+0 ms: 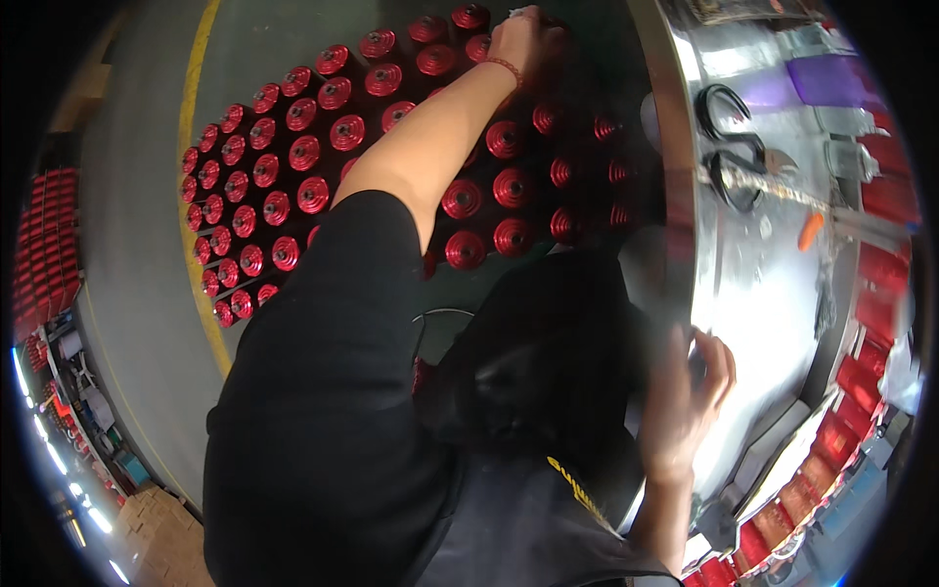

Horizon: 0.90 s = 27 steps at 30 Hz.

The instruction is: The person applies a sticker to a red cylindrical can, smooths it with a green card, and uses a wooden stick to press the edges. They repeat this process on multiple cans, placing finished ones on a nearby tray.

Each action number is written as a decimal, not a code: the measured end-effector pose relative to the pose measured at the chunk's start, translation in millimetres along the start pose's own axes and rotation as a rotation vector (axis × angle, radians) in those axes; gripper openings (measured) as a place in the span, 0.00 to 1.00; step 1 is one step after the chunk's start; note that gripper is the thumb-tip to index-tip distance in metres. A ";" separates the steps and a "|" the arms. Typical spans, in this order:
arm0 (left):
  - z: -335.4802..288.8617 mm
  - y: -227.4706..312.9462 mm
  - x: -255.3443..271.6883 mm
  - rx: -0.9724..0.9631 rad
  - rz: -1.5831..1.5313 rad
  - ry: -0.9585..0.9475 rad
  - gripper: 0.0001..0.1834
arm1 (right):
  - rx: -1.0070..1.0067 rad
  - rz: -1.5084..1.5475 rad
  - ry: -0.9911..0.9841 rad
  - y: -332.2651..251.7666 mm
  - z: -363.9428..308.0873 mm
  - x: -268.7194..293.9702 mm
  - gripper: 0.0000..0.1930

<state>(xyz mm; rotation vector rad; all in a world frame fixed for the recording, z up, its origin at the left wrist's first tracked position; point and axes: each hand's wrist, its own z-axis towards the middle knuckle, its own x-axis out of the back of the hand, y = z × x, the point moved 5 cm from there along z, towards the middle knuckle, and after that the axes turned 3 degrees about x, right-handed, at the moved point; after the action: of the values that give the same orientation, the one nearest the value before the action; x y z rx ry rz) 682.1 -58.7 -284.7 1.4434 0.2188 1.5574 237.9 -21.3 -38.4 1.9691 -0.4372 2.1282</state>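
My left arm, in a black sleeve, stretches forward over rows of red, round, stepped parts standing on a dark surface. My left hand, with a reddish bead bracelet at the wrist, is at the far end of these rows. Its fingers are mostly hidden, with a small white patch near their tips; whether it holds a part does not show. Beside the metal bench's near edge, my right hand is raised with loosely curled fingers. A dark gap separates its thumb from its fingers, and I make out nothing held there.
On the metal bench to the right lie black-handled scissors, an orange piece and a purple item. Red bins line its far side. A yellow floor line runs left of the parts; cardboard sits lower left.
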 end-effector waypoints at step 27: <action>-87.2 -62.8 -162.1 -0.231 0.288 -0.592 0.21 | 0.015 -0.040 0.059 -4.9 13.3 -2.1 0.26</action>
<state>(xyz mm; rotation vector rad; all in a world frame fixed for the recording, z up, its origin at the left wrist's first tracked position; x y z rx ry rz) 613.4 -103.6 -461.2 1.7255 -0.5215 1.2495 252.2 -21.4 -39.3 1.9005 -0.3696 2.1644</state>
